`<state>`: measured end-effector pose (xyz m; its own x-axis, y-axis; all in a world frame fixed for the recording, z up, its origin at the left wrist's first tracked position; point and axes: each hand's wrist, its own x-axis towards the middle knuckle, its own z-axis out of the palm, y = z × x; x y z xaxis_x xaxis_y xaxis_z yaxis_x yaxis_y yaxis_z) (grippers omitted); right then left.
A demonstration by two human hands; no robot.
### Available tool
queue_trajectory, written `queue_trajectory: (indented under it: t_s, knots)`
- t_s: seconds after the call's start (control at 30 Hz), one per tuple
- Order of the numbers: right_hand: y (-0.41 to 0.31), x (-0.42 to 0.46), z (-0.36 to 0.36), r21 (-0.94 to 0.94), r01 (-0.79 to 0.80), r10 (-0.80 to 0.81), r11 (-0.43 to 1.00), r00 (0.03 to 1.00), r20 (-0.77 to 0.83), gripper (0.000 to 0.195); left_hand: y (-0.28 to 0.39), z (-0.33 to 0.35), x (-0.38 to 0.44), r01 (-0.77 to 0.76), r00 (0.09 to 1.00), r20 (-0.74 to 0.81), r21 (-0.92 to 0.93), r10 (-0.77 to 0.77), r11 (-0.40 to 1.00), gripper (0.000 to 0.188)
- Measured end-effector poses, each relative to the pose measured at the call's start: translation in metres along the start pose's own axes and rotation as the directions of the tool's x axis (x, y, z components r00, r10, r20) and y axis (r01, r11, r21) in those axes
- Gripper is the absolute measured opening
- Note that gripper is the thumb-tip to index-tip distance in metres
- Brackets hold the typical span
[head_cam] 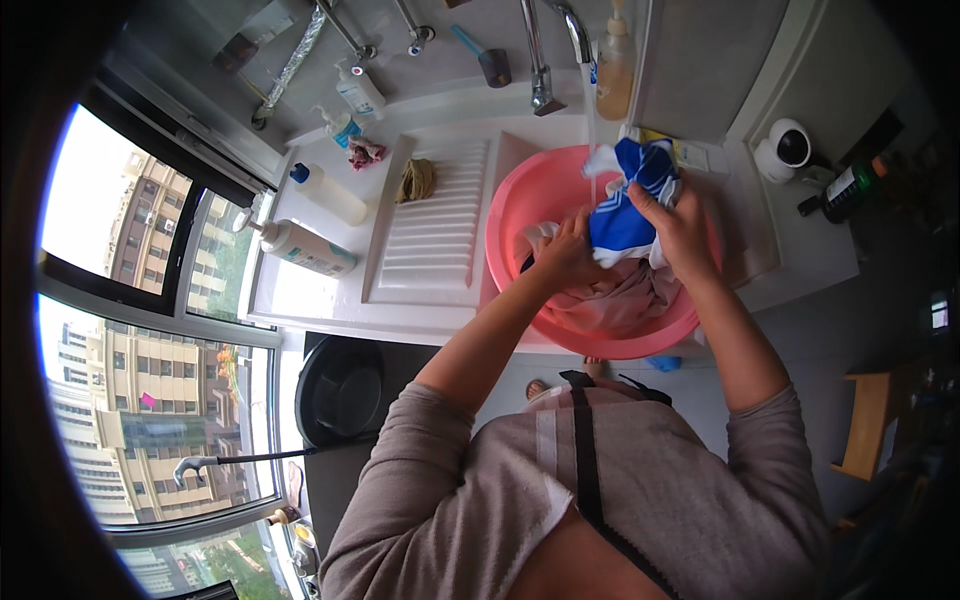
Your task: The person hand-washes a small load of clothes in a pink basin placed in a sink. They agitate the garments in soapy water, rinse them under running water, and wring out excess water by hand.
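Observation:
A blue and white garment (pixel 624 217) is held up over a pink plastic basin (pixel 517 196). My right hand (pixel 671 225) grips its right side, thumb across the front. At its lower left edge, my left hand (pixel 571 251) has its fingers on the cloth. Pale pinkish wet laundry (pixel 611 304) lies in the basin beneath both hands. Water runs in a thin stream from the chrome faucet (pixel 577 36) into the basin, just left of the garment's upper part. The basin sits in the sink at the right of a white ribbed washboard (pixel 431 232).
On the counter's left stand a white pump bottle (pixel 307 247) and a translucent bottle with a blue cap (pixel 330 195). A brown cloth (pixel 415 181) lies on the washboard. An amber soap bottle (pixel 615 71) stands behind the basin; a white camera (pixel 784 150) is at right.

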<state>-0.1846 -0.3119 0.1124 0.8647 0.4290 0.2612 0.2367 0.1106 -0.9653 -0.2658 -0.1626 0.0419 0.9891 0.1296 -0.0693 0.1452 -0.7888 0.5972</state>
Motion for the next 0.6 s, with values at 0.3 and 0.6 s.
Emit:
queue_trajectory:
  t_s: [0.3, 0.6]
  knots:
    - [-0.083, 0.02, -0.009, 0.232, 0.159, -0.101, 0.96, 0.964, -0.246, 0.041, 0.034, -0.064, 0.011, -0.172, 0.929, -0.363, -0.598, -0.073, 0.783, 0.026]
    - [-0.201, 0.043, 0.012, 0.373, 0.627, -0.589, 0.684, 0.776, -0.225, 0.041, 0.133, -0.177, 0.001, -0.63, 0.701, -0.713, -0.613, 0.01, 0.478, 0.022]
